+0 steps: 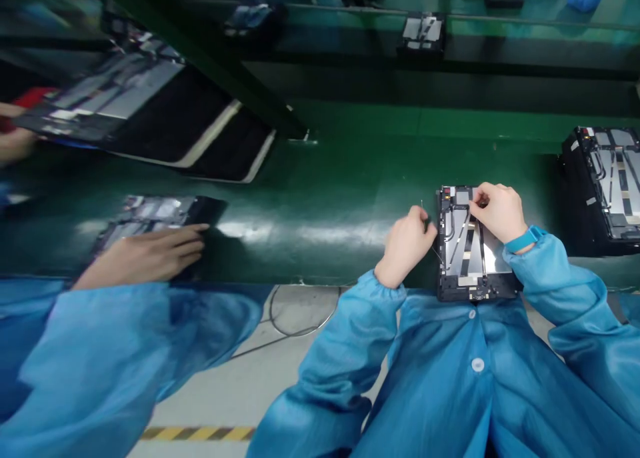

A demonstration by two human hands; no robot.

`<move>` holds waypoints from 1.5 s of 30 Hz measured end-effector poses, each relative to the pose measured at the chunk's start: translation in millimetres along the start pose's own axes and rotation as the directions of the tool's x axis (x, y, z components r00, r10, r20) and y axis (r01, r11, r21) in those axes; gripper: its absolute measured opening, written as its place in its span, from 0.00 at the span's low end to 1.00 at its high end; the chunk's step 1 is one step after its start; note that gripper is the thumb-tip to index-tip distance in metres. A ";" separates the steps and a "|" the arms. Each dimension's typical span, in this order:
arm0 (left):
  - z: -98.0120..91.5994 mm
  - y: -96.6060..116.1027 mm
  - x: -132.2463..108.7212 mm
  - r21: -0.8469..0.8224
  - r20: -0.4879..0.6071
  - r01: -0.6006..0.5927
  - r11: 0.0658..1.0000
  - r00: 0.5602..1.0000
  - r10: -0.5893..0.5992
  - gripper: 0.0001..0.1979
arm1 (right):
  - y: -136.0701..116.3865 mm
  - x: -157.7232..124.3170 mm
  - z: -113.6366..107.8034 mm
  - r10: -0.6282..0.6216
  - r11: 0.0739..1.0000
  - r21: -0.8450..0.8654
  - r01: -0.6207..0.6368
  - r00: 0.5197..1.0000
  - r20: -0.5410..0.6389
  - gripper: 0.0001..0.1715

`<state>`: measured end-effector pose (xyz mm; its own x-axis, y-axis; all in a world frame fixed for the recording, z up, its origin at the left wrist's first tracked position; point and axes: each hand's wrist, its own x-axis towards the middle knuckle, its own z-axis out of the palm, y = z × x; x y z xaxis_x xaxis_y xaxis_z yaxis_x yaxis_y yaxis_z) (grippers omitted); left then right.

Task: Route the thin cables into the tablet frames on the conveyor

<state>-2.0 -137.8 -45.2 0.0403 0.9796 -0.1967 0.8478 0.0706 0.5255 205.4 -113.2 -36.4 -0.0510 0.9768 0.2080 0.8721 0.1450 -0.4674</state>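
The device (456, 241) lies on the bench (325, 198), under the fingers of the right hand (501, 213) and just beside those of the left hand (406, 246). The left fingers curl around a thin tool (421, 205); the right ones are narrow at the device's far end, their grip too hidden to tell. Right of them stands a stack (613, 185) of similar units.

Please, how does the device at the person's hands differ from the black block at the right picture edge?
The device is low, while the black block stands much taller. The right hand is at the device's far end; no hand touches the black block. Both have greyish tops crossed by dark strips.
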 end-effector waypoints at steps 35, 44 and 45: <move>-36.7 24.2 59.4 -0.047 0.293 -0.247 0.968 0.923 0.249 0.04 | 29.9 -12.0 5.1 -0.368 0.873 0.384 0.301 0.923 0.111 0.09; -51.4 59.4 78.4 0.318 0.508 -0.582 0.748 0.771 0.384 0.11 | 34.5 -8.8 6.0 -0.335 0.904 0.315 0.288 0.937 0.104 0.11; -51.4 60.0 79.5 0.320 0.510 -0.589 0.742 0.767 0.390 0.11 | 34.4 -8.5 5.9 -0.333 0.906 0.314 0.282 0.935 0.119 0.12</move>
<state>24.9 -46.0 13.2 0.6308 0.6832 -0.3679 0.7743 -0.5852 0.2407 232.9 -115.6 -59.3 -0.3961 0.8842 0.2475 0.6232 0.4568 -0.6347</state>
